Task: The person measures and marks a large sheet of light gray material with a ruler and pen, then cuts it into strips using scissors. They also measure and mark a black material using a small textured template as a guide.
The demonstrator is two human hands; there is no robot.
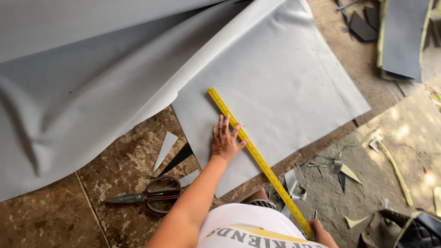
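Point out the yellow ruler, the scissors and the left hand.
yellow ruler point(248, 141), head view, middle of its strip.
scissors point(148, 196), head view, by the pivot.
left hand point(225, 142), head view, back of the hand.

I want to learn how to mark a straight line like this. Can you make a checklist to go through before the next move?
1. Yellow ruler lies flat across the grey sheet: ok.
2. Left hand presses beside the ruler, fingers spread: ok.
3. Right hand at the ruler's near end: ok; what it holds: cannot tell.
4. Sheet flat under the ruler: ok; its far part is folded up.
5. Scissors off the sheet, on the floor: ok.
6. Scraps clear of the ruler: not ok, some lie against it.
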